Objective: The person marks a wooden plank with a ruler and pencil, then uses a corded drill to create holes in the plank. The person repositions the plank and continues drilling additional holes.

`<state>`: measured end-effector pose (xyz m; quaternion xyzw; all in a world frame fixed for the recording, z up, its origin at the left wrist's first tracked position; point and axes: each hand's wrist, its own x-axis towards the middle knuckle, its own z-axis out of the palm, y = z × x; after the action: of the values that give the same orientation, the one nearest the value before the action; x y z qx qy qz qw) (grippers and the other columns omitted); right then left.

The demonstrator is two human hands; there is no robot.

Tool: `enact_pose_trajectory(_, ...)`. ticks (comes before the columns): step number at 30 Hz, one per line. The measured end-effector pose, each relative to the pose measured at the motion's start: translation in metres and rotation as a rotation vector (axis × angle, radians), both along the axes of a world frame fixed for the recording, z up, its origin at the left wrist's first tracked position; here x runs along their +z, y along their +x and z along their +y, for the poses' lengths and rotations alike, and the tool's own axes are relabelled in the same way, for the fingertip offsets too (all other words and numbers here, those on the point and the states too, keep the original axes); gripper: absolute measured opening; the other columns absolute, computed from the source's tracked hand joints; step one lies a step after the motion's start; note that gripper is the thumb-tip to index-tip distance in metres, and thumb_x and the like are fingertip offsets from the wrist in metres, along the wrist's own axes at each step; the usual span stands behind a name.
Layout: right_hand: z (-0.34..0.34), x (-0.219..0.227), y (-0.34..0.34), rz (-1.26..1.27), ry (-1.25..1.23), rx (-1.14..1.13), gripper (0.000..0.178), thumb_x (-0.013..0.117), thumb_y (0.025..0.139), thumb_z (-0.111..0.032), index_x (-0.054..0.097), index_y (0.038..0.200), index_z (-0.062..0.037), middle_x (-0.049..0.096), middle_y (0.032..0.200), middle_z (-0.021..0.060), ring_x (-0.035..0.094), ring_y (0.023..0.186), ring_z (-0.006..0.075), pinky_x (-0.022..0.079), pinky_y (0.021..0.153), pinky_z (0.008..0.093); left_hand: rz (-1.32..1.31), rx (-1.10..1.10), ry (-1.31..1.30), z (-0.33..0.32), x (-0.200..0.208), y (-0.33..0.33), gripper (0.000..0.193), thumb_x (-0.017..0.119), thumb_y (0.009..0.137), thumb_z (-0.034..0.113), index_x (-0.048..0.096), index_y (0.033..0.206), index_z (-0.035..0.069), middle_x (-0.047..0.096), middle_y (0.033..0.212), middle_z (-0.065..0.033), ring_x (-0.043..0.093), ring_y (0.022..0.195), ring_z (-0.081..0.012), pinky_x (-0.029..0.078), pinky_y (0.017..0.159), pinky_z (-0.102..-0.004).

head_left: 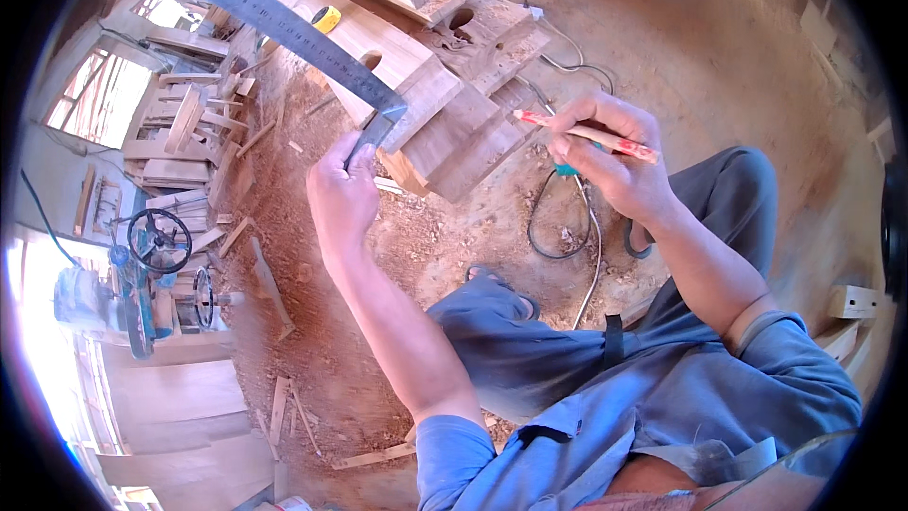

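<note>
My left hand is closed round the stock of a metal try square. Its long marked blade reaches up and left, across the pale timber boards stacked in front of me. In my right hand, held between thumb and fingers, is a pencil with a red pattern, its tip toward the boards. That hand is apart from the wood, to the right of the board ends. Oval holes show in the boards. A yellow tape measure rests on a board, beside the blade.
Cables lie on the dusty, chip-strewn floor between the boards and my feet. At the left stand a blue machine with a black handwheel and a pile of wood offcuts. A holed wood block is at the far right.
</note>
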<state>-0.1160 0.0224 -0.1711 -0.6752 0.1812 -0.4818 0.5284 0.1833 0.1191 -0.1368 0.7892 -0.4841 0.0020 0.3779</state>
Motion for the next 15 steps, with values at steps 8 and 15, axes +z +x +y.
enact_pose_trajectory(8, 0.0, -0.002, 0.012, 0.059, -0.125, 0.189, 0.038, 0.062, 0.103, -0.021, 0.067, 0.131, 0.0041, 0.075, 0.109, 0.0138, 0.067, 0.093, 0.0145, 0.052, 0.081, 0.0267, 0.034, 0.01, 0.139, -0.002, 0.007, 0.007, 0.022, 0.065, 0.097, 0.011, 0.073, 0.115, 0.0, 0.066, 0.076, -0.0153, 0.059, 0.069, -0.0209, 0.048, 0.068, -0.0373)
enact_pose_trajectory(15, 0.002, 0.0, 0.048, 0.093, -0.098, 0.073, 0.026, 0.06, 0.101, -0.009, 0.066, 0.124, 0.001, 0.074, 0.099, 0.009, 0.064, 0.08, 0.0106, 0.048, 0.068, 0.0257, 0.017, -0.021, 0.071, -0.003, 0.0, 0.012, 0.026, 0.065, 0.099, 0.008, 0.072, 0.12, -0.007, 0.059, 0.074, 0.0007, 0.05, 0.064, -0.0069, 0.04, 0.056, -0.0258)
